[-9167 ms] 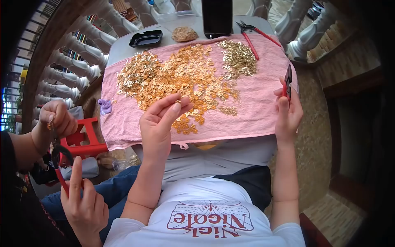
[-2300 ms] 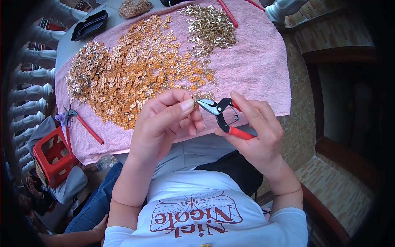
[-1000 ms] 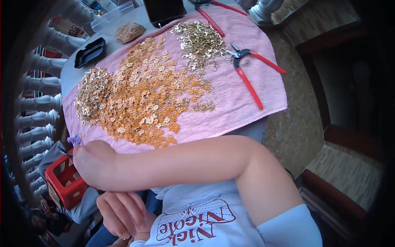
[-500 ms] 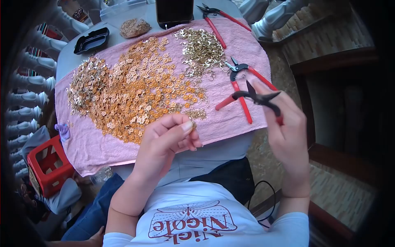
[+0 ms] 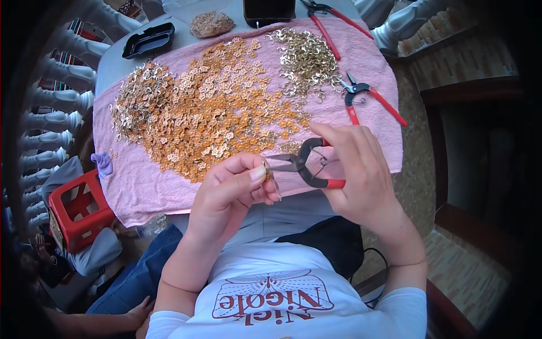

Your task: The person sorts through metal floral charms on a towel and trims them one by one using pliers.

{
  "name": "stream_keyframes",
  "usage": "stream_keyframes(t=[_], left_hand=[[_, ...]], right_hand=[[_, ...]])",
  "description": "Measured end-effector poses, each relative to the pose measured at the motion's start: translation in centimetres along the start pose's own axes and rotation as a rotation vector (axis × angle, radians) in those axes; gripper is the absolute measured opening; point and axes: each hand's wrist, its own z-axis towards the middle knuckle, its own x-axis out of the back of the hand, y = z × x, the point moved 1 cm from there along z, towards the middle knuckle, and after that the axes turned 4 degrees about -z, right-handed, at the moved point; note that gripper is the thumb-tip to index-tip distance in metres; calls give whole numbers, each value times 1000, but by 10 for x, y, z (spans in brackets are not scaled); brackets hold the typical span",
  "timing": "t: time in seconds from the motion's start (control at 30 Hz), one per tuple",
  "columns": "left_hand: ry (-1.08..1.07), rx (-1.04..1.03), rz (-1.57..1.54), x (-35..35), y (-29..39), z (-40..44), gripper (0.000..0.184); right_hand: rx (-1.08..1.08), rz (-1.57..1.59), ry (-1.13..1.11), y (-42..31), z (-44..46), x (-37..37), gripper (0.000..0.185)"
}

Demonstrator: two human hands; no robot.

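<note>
My left hand (image 5: 231, 183) pinches a small gold-coloured metal piece (image 5: 266, 171) between thumb and forefinger; its exact shape is mostly hidden by the fingers. In my right hand (image 5: 364, 172) are red-handled pliers (image 5: 299, 163) with dark, slim jaws. The jaws point left, slightly apart, with their tips at the small piece. Beneath and beyond my hands, a broad heap of orange and gold flower-shaped pieces (image 5: 209, 113) covers the pink towel (image 5: 135, 195). A pile of curved, shiny gold hooks (image 5: 307, 62) lies farther back on the right.
Two more red-handled pliers rest on the right: one pair (image 5: 361, 90) on the towel, another (image 5: 327, 22) behind it. A black tray (image 5: 148, 40), a bag of small pieces (image 5: 211, 24) and a dark device (image 5: 269, 11) stand at the back. A red stool (image 5: 82, 209) is at left, beside another person's arm (image 5: 96, 325).
My right hand has moved left and turned the pliers, bringing their jaws from upright and apart to the piece in my left hand. The whole view has shifted slightly.
</note>
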Motion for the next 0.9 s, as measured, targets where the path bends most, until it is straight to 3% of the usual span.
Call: stream_keyframes(t=[0.23,0.6,0.9], left_hand=[[-29,-19,2,1,-2,-2,15],[-79,-23,8,4,-5,0,17],[-38,-26,-4,1,-5,1,15]], right_hand=[[117,-185,130,0,-8,-15,47],[72,-241,117,2,-17,-17,38],[-51,-159,-49,6,-23,-20,47]])
